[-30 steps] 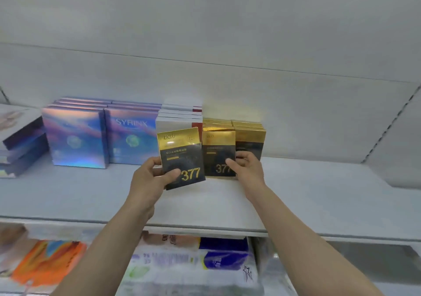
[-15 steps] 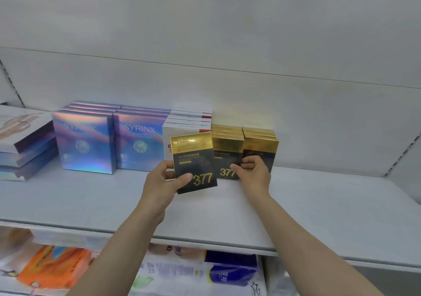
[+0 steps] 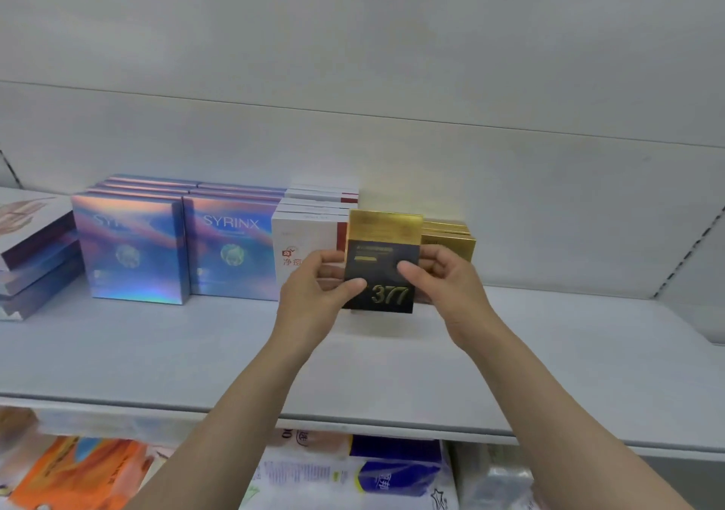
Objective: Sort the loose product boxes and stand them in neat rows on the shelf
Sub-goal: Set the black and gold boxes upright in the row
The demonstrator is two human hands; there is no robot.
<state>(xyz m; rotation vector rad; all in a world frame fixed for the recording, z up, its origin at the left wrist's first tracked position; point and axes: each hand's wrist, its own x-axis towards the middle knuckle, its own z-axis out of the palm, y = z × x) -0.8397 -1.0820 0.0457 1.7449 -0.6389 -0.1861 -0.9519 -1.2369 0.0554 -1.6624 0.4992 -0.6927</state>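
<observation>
Currently the black-and-gold box (image 3: 382, 262), marked 377, is held upright in the air just above the shelf (image 3: 549, 360), directly in front of the gold row (image 3: 449, 237) at the back. Its long axis runs vertically, gold band on top, printed face toward the camera. The left hand (image 3: 314, 297) pinches the box's left edge, thumb on the front face and the fingers (image 3: 329, 256) curled behind. The right hand (image 3: 447, 286) pinches the right edge in the same manner, thumb on the front. Both hands lie equally near; the box sits between them.

The slot for the box appears to lie straight behind and slightly below it, so the coming move is judged to be a short push back and down, keeping the box vertical.

Compared with half a second ago, the box has shifted rightward to cover the front gold boxes, has been squared from a slight tilt, and the right hand has left the row to take hold of it.

To the left stand the white-and-red boxes (image 3: 310, 231), then two rows of holographic SYRINX boxes (image 3: 231, 254).
</observation>
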